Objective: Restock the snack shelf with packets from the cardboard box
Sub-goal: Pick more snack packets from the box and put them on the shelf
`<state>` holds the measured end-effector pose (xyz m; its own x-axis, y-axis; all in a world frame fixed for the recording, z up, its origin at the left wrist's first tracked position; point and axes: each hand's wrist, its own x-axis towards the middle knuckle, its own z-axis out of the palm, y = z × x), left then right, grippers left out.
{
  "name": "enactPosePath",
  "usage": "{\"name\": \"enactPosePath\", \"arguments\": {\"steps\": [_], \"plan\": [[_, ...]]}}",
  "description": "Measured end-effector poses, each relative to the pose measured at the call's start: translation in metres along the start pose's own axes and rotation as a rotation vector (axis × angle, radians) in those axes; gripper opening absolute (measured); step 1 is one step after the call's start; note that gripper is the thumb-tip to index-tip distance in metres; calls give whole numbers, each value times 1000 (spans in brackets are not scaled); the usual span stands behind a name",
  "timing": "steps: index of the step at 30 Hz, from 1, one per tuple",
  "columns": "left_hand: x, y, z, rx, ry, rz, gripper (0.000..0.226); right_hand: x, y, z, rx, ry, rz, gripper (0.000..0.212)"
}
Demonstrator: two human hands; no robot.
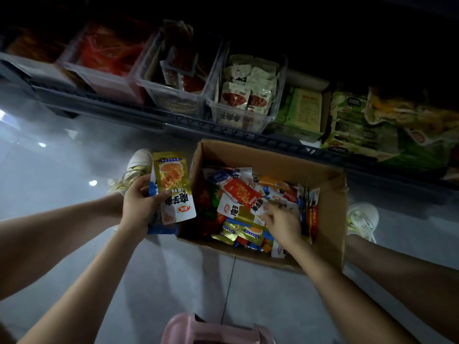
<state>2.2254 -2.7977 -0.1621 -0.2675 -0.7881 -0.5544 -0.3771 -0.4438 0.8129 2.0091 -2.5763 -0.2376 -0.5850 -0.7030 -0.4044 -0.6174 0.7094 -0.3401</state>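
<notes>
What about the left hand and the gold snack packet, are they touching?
Touching. The head view shows the left hand gripping the gold snack packet, thumb curled over its front.

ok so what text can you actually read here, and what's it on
"魔芋爽", upside down: gold packet in the left hand.
"魔", partly covered: white packet in the cardboard box, by the right hand.
Red oval logo on the gold packet: too small to read.
Packets in the clear shelf bin: too blurred to read.
</notes>
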Motion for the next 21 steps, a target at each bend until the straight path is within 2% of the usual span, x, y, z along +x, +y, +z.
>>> {"name": "enactPosePath", "arguments": {"steps": [2, 5, 6, 11, 14, 18, 21], "plan": [[2, 1, 1, 9, 1, -4, 45, 17, 0, 4, 33, 85, 66, 50], [4, 3, 4, 29, -10, 5, 43, 35, -1, 11, 135, -116, 221, 83], [4, 4, 5, 48, -17, 14, 43, 37, -1, 15, 118, -144, 235, 88], [7, 5, 5, 132, -49, 45, 47, 26, 3, 15, -200, -19, 54, 81], [6, 7, 7, 149, -54, 50, 46, 18, 1, 17, -403, -58, -76, 80], [1, 10, 7, 171, -50, 71, 42, 13, -4, 18, -513, -133, -152, 64], [0, 12, 9, 175, -45, 73, 40, 10, -8, 17, -580, -75, -271, 56]]}}
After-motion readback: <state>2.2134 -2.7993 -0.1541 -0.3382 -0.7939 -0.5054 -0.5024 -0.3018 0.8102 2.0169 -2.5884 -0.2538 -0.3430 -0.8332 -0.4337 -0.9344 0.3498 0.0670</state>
